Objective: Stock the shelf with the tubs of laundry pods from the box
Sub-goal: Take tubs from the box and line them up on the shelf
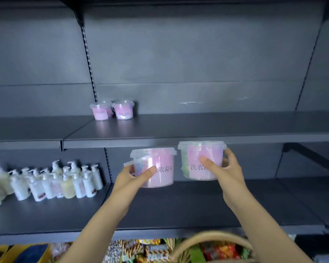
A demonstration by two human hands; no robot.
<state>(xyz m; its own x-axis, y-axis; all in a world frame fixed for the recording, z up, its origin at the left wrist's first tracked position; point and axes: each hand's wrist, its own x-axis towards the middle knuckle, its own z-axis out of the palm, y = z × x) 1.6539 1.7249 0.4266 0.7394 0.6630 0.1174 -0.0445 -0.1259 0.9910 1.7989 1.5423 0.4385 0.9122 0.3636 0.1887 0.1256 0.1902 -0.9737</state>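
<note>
Pump bottles (51, 183) crowd the far left of the lower shelf (179, 205). Above, on the upper shelf (198, 128), the first shelved tub (101, 111) and second shelved tub (123, 110) stand side by side at the back. The left hand (129, 177) grips the left tub (160, 168) in the air before the lower shelf, thumb across its label and fingers curled behind. Just beside it and slightly higher, the right hand (228, 168) clasps the right tub (203, 160) the same way. A woven handle (207, 238) arcs at bottom right.

Cluster of white & cream pump bottles (51, 183) at left; colourful snack pkts (141, 251) along btm edge
</note>
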